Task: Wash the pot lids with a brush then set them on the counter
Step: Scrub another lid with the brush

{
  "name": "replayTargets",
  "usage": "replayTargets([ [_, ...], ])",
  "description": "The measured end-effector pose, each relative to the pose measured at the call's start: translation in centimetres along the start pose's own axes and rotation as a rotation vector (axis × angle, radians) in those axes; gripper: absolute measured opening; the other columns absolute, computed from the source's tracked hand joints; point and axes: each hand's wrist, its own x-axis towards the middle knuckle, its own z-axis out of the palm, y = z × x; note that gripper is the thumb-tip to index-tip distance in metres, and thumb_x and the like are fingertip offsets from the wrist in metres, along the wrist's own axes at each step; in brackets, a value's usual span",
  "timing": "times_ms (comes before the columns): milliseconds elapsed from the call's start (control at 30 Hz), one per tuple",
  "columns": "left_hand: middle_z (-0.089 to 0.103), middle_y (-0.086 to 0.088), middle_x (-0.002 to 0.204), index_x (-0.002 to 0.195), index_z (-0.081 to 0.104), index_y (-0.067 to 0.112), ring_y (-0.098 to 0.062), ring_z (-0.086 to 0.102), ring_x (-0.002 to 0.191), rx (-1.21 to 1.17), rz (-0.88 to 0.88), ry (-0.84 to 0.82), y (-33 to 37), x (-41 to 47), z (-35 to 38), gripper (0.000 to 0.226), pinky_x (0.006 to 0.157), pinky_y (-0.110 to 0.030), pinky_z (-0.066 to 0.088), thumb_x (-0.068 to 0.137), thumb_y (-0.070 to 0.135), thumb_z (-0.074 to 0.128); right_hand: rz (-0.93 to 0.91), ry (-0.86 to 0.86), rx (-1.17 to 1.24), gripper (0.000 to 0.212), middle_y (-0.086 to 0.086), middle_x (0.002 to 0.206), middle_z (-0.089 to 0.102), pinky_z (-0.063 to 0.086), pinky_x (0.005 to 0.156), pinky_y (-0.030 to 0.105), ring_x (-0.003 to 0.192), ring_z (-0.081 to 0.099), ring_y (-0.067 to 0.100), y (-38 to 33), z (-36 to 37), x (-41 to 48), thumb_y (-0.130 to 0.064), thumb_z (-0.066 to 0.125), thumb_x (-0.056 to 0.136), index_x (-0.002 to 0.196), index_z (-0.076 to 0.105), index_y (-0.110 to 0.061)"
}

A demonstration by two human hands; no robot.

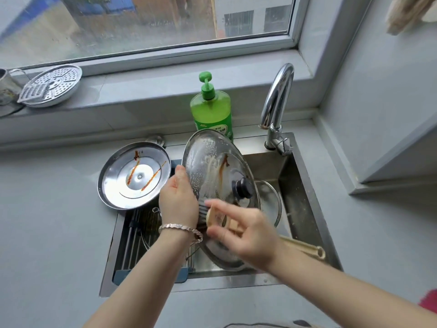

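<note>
Steel lid tilted over sink; L hand grips rim, R hand grips brush.

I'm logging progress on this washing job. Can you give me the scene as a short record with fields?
left hand: grips the rim of the tilted steel lid over the sink
right hand: holds the brush against that lid's lower part
steel lid: soapy, brown streak near the knob
second lid: upturned at the sink's left edge, sauce streaks
glass lid: in the sink
soap bottle: upright behind the sink
</note>
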Motion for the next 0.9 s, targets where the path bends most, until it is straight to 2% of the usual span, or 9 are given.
replayTargets([
  [67,0.034,-0.004,0.053,0.059,0.036,0.011,-0.013,0.03,0.048,-0.01,-0.018,0.012,-0.2,-0.6,0.2,0.046,0.047,-0.025,0.026,0.099,0.033,0.034,0.091,0.11,0.017,0.028,-0.009,0.046,0.04,0.032,0.048,0.021,0.042,0.034,0.004,1.7,-1.2,2.6,-0.056,0.057,0.077,0.105,0.056,-0.058],
  [133,0.033,-0.001,0.05,0.055,0.031,0.013,-0.008,0.029,0.042,-0.024,-0.037,0.038,-0.1,-1.0,0.4,0.048,0.043,-0.022,0.026,0.099,0.032,0.035,0.249,0.146,0.05,0.017,-0.009,0.051,0.049,0.044,0.053,0.035,0.05,0.044,0.007,2.5,-2.2,4.7,-0.053,0.057,0.082,0.096,0.055,-0.061],
  [233,0.028,0.0,0.049,0.054,0.025,0.016,-0.013,0.026,0.044,-0.02,-0.072,0.071,0.0,-0.9,0.2,0.049,0.045,-0.028,0.024,0.099,0.031,0.035,0.198,0.054,0.006,0.033,-0.014,0.041,0.044,0.035,0.049,0.024,0.041,0.038,0.005,1.1,-0.8,2.5,-0.047,0.058,0.086,0.118,0.055,-0.048],
  [300,0.027,-0.001,0.05,0.054,0.025,0.015,-0.016,0.024,0.047,0.005,-0.073,0.085,-0.1,-0.9,-0.2,0.049,0.049,-0.032,0.02,0.099,0.032,0.035,0.166,-0.034,-0.018,0.037,-0.013,0.04,0.043,0.034,0.051,0.022,0.04,0.036,0.006,0.9,0.0,0.5,-0.047,0.06,0.084,0.121,0.055,-0.046],
  [433,0.028,-0.003,0.051,0.054,0.026,0.013,-0.018,0.025,0.049,0.009,-0.13,0.121,0.1,-1.0,-0.4,0.05,0.051,-0.033,0.022,0.099,0.032,0.035,0.358,0.095,-0.015,0.022,-0.004,0.062,0.06,0.049,0.07,0.04,0.064,0.058,0.018,2.9,-1.7,2.9,-0.051,0.054,0.085,0.107,0.052,-0.054],
  [533,0.03,-0.006,0.052,0.053,0.029,0.009,-0.019,0.027,0.049,0.025,-0.186,0.15,0.2,-0.4,-0.4,0.052,0.05,-0.034,0.023,0.099,0.033,0.035,0.241,0.041,-0.069,0.038,-0.013,0.045,0.046,0.037,0.054,0.026,0.047,0.042,0.005,1.2,-0.2,1.2,-0.05,0.055,0.086,0.124,0.054,-0.044],
  [600,0.032,-0.007,0.052,0.053,0.032,0.008,-0.019,0.029,0.049,0.011,-0.224,0.171,-0.1,-0.3,-0.7,0.053,0.048,-0.031,0.024,0.099,0.035,0.035,0.161,-0.031,-0.11,0.041,-0.018,0.043,0.045,0.035,0.052,0.021,0.045,0.042,0.004,-0.1,0.3,-0.3,-0.052,0.055,0.084,0.125,0.052,-0.045],
  [767,0.033,-0.007,0.053,0.054,0.032,0.009,-0.018,0.03,0.05,-0.039,-0.247,0.218,0.0,-0.9,-0.5,0.053,0.049,-0.031,0.024,0.098,0.037,0.035,0.333,0.022,-0.148,0.024,-0.018,0.043,0.048,0.036,0.056,0.027,0.053,0.042,0.006,2.1,-2.6,2.0,-0.048,0.05,0.09,0.114,0.054,-0.05],
  [900,0.034,-0.007,0.053,0.054,0.034,0.009,-0.02,0.031,0.05,-0.044,-0.248,0.246,0.1,-0.2,-0.6,0.053,0.048,-0.03,0.027,0.098,0.037,0.036,0.08,-0.145,-0.222,0.046,-0.031,0.047,0.048,0.028,0.048,0.013,0.045,0.046,-0.002,-1.7,-0.4,-1.5,-0.062,0.044,0.081,0.125,0.05,-0.049],
])
